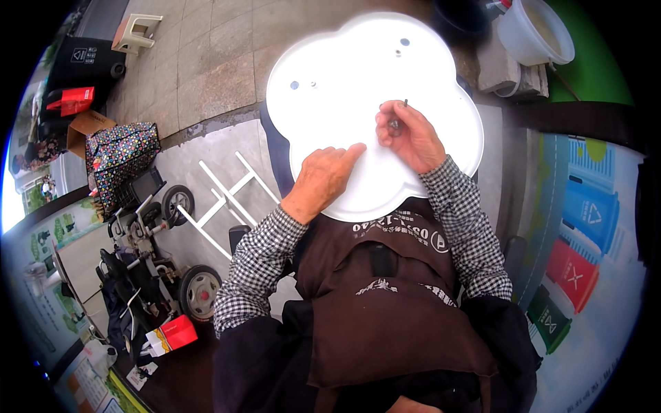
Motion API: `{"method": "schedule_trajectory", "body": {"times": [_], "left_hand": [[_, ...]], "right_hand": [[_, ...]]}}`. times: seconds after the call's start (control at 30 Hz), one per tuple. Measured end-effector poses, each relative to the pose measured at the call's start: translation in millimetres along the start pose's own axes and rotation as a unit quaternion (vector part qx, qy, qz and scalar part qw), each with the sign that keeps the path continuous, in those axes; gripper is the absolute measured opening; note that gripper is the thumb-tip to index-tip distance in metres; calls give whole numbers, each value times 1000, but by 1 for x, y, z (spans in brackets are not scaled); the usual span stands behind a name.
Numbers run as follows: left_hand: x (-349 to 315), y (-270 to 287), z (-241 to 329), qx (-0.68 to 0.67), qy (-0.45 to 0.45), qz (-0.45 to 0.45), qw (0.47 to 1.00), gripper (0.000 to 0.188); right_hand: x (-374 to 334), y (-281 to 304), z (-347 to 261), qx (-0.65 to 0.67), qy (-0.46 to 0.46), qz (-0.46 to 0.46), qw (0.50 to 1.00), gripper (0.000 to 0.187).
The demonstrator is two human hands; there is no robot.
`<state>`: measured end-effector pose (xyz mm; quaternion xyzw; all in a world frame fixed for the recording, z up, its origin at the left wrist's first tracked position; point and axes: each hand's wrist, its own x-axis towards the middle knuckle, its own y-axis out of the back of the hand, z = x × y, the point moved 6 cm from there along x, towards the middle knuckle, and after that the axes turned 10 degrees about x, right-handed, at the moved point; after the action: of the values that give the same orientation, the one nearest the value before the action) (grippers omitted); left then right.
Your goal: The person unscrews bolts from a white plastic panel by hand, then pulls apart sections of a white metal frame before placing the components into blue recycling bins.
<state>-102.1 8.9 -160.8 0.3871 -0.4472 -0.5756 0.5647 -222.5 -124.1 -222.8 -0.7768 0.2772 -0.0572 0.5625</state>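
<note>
A white tabletop [375,76] with a four-lobed, clover-like outline and raised rim lies across my lap. Small metal studs [398,53] and round dark spots [405,42] show on its far lobes. My right hand [413,138] is above its right half, fingers curled round small dark metal screws [394,125]; a thin dark tip pokes up between thumb and forefinger. Over the near left part is my left hand [322,175], its fingers bent inward and the thumb stretched toward the right hand. Whatever its fingers may hold is hidden.
A white tubular leg frame [224,199] is on the floor at left, beside a wheeled cart [155,268] and a patterned bag [124,158]. A small stool [135,34] stands far left. At far right, a white bucket [537,31] sits by stone blocks [506,65].
</note>
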Motion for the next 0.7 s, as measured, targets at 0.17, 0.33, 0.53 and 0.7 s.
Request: {"method": "schedule_trajectory", "body": {"times": [0.17, 0.33, 0.53, 0.7], "left_hand": [[-3, 0, 8, 18, 16, 2, 1000, 41], [0, 2, 19, 92, 0, -13, 996, 41], [-7, 0, 7, 35, 22, -24, 999, 43], [-6, -6, 8, 43, -7, -5, 999, 42]], "right_hand": [[-2, -1, -1, 4, -4, 19, 1000, 29], [-1, -1, -1, 9, -5, 14, 1000, 28], [0, -1, 0, 9, -7, 13, 1000, 28], [0, 0, 0, 0, -7, 6, 1000, 29]]}}
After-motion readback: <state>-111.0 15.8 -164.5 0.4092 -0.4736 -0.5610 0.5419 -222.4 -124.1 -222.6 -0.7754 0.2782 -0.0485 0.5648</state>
